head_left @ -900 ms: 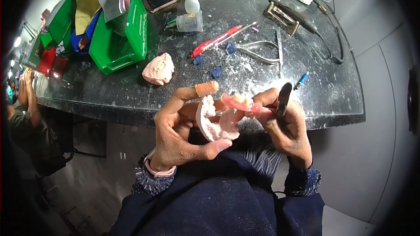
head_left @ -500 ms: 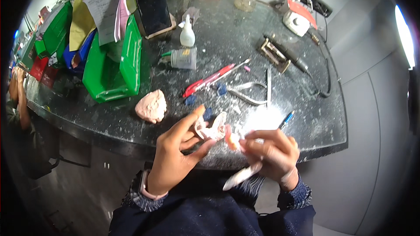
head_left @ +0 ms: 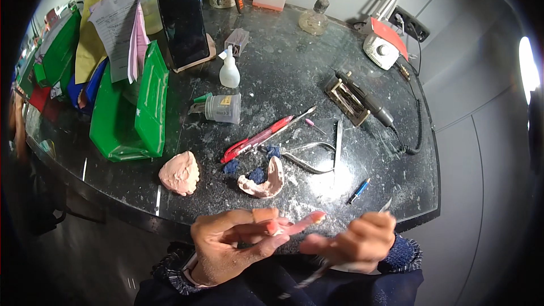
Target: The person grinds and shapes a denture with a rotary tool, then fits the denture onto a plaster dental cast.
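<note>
Above the table's front edge, my left hand pinches a pink denture with pale teeth at one end. Just to its right is my right hand, smeared by motion, its fingers curled around a slim tool whose lower end is blurred and whose kind I cannot make out. On the table beyond both hands lies a horseshoe-shaped plaster dental cast. A lumpy pink plaster model sits farther left, touched by neither hand.
Near the cast are dark blue lumps, a red pen, metal calipers and a blue pencil stub. A green bin, phone, dropper bottle and plastic cup stand left; a handpiece rests right.
The horseshoe cast has left my left hand and now lies on the table. The denture has passed from my right hand to my left. Both hands have moved nearer my body.
</note>
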The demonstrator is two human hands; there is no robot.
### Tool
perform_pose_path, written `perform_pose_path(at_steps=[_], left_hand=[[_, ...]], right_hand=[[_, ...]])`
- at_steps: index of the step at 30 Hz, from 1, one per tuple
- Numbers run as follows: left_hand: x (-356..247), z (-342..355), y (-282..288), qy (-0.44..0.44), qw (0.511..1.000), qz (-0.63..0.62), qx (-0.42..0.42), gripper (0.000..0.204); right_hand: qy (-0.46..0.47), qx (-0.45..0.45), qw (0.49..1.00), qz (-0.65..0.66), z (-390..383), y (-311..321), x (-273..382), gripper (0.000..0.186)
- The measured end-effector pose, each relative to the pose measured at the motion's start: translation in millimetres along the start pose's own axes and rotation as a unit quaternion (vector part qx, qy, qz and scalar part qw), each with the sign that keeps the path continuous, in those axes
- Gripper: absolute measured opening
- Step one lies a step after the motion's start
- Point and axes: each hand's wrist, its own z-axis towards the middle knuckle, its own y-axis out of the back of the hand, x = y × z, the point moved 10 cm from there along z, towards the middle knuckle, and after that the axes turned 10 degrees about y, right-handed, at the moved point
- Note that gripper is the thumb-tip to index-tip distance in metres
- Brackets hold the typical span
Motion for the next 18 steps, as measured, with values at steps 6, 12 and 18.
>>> perform_pose_path(at_steps=[6,12,18], left_hand=[[-15,0,16,-0.06,0.993,0.093,-0.039,0.028],[-29,3,8,-0.157,0.977,0.138,-0.038,0.025],[-40,-3,3,-0.196,0.968,0.157,-0.016,0.024]], right_hand=[[-0.431,0.161,0.886,0.055,-83,-45,-120,0.03],[-0.247,0.302,0.92,0.05,-77,-84,-111,0.027],[-0.299,0.261,0.898,-0.192,-106,-66,-184,0.04]])
